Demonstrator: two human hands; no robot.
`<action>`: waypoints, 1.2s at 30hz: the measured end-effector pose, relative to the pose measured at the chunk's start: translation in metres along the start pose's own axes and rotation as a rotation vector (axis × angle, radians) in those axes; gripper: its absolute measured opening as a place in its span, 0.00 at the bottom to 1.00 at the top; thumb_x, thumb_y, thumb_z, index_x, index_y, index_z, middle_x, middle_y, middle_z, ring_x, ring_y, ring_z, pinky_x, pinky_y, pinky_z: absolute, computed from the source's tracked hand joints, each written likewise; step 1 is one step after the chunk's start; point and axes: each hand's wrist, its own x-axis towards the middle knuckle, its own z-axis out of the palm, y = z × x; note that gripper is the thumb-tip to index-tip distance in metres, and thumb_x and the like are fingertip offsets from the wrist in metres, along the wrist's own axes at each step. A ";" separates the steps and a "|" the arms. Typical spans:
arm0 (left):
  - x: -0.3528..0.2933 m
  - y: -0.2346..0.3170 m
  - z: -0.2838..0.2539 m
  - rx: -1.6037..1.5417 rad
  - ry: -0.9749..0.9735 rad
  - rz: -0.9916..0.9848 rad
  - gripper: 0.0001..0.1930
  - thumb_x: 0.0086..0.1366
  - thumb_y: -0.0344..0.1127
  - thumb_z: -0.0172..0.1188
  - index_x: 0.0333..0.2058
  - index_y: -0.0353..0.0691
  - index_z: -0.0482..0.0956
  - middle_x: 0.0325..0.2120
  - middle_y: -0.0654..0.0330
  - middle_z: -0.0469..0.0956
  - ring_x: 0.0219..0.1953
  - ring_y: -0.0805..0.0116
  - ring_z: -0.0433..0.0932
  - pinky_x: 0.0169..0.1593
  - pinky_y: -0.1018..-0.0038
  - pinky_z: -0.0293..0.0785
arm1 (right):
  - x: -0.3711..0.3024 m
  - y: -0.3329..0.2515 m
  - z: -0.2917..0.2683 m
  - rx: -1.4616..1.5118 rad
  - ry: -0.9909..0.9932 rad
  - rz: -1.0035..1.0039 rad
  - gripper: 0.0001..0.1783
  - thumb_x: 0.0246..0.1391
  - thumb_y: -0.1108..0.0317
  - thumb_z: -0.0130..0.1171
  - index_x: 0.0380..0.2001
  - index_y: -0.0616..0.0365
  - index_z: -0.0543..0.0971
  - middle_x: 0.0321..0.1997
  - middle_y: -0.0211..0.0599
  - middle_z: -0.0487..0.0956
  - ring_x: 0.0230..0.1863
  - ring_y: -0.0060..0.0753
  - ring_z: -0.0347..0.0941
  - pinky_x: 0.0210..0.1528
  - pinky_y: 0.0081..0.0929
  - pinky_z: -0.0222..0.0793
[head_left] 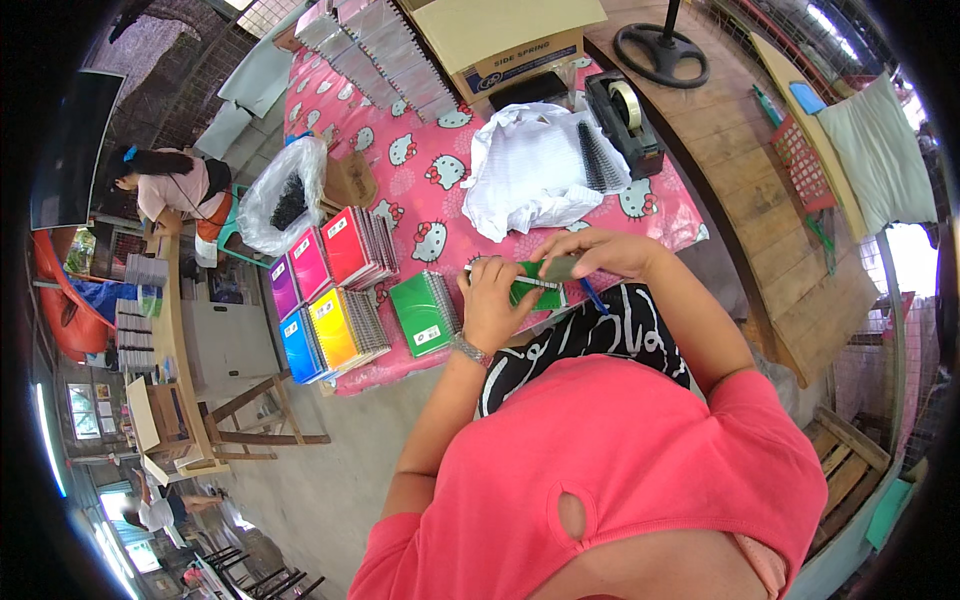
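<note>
Near the table's front edge my left hand [489,298] is closed on a small green notebook [548,299], gripping its left side. A white edge, perhaps its page stack or binding, runs between my hands. My right hand [608,252] pinches a dull grey-green flap or card [560,268] at the notebook's far side; whether the two are joined I cannot tell. Just right of the notebook lies a slim blue pen-like stick [593,297]. Left of my left hand stands a pile of green spiral notebooks [420,312].
Further left are piles of red [350,245], yellow [340,325] and other coloured notebooks. Crumpled white paper [525,170] with black spiral coils [592,158], a tape dispenser [630,120] and a cardboard box [510,45] fill the far side. A person [170,185] sits at the left.
</note>
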 end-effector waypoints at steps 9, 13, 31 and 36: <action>0.004 0.001 0.000 -0.019 0.027 0.050 0.20 0.50 0.43 0.72 0.38 0.44 0.75 0.37 0.61 0.74 0.47 0.56 0.69 0.50 0.57 0.58 | 0.014 -0.005 -0.007 -0.608 -0.038 0.114 0.30 0.43 0.51 0.66 0.46 0.61 0.82 0.59 0.40 0.72 0.62 0.37 0.65 0.66 0.35 0.55; 0.007 0.002 -0.005 -0.029 0.000 0.018 0.20 0.49 0.43 0.72 0.38 0.44 0.74 0.36 0.61 0.74 0.47 0.56 0.70 0.49 0.58 0.58 | 0.008 -0.004 0.001 -0.024 0.069 0.014 0.28 0.44 0.53 0.66 0.46 0.60 0.82 0.59 0.40 0.72 0.62 0.37 0.65 0.66 0.35 0.55; 0.007 -0.020 -0.003 -0.267 0.028 -0.031 0.18 0.53 0.31 0.71 0.40 0.37 0.74 0.36 0.54 0.74 0.38 0.55 0.74 0.41 0.65 0.71 | 0.017 -0.010 -0.005 -0.087 -0.085 -0.036 0.20 0.51 0.63 0.64 0.46 0.61 0.81 0.55 0.36 0.75 0.56 0.28 0.68 0.58 0.28 0.63; 0.005 -0.022 -0.004 -0.445 -0.035 -0.137 0.17 0.56 0.29 0.69 0.41 0.36 0.73 0.35 0.55 0.74 0.33 0.63 0.75 0.34 0.72 0.73 | 0.022 -0.002 0.001 0.315 -0.118 -0.146 0.23 0.51 0.62 0.64 0.50 0.59 0.79 0.51 0.34 0.77 0.48 0.27 0.72 0.55 0.27 0.64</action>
